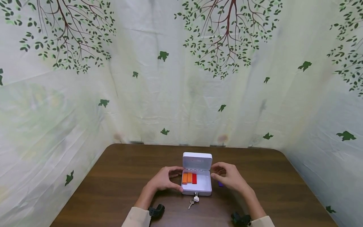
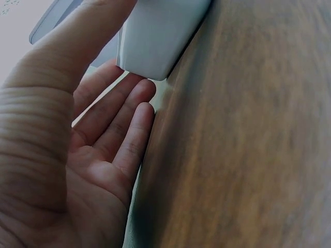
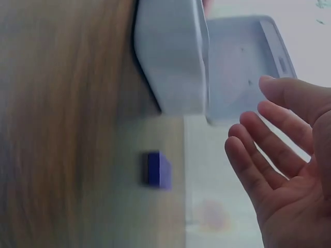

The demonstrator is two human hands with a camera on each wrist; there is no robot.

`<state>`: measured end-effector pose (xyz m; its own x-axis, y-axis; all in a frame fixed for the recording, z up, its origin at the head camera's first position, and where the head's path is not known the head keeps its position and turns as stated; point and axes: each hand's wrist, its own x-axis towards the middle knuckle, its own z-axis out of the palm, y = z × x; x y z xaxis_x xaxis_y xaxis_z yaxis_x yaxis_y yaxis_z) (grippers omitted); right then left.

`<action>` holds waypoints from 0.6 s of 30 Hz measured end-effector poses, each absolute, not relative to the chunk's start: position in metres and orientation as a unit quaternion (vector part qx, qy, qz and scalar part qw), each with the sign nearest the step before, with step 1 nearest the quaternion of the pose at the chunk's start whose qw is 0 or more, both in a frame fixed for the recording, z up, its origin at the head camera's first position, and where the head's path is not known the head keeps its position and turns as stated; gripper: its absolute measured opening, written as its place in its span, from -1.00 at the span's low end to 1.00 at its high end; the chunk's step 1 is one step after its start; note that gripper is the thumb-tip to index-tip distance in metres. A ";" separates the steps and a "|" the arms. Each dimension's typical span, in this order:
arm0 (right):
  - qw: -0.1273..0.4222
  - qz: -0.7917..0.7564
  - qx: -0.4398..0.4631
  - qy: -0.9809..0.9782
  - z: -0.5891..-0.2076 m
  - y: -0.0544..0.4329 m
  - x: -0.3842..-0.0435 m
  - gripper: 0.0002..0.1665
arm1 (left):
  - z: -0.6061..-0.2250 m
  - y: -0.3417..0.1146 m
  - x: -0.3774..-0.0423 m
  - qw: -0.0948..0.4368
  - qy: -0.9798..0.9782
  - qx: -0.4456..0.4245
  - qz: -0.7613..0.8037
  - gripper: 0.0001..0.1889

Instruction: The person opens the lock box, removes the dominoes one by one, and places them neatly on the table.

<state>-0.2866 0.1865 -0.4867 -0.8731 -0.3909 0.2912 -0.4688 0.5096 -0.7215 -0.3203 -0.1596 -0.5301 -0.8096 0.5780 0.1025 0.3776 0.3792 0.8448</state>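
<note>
A small white cash box point(image 1: 203, 184) stands on the table with its lid point(image 1: 197, 161) raised at the back. Two orange blocks point(image 1: 187, 178) and a red block point(image 1: 194, 178) lie side by side in its left half. My left hand point(image 1: 163, 179) spans the box's left side, thumb at the front corner and the fairly straight fingers at the rear. Just off the right side is my right hand point(image 1: 229, 176), its fingers loosely bent and holding nothing. Below that hand, a purple block point(image 3: 159, 170) sits on the table, mostly hidden in the head view.
From the lock at the front of the box hang keys point(image 1: 191, 203). The brown wooden table point(image 1: 127, 167) has rounded far corners. Behind it and at both sides hangs a pale curtain point(image 1: 181, 94) printed with branches and leaves.
</note>
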 end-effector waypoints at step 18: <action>0.018 0.404 0.275 -0.872 -0.490 0.144 -0.294 -0.65 | -0.530 -0.159 -0.320 0.113 0.825 0.278 0.479 -0.14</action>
<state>-0.2938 0.1444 -0.4901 -0.8478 -0.4661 0.2532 -0.4944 0.5215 -0.6954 -0.3195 -0.1588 -0.5301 -0.8198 0.5671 0.0802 0.3509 0.3867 0.8529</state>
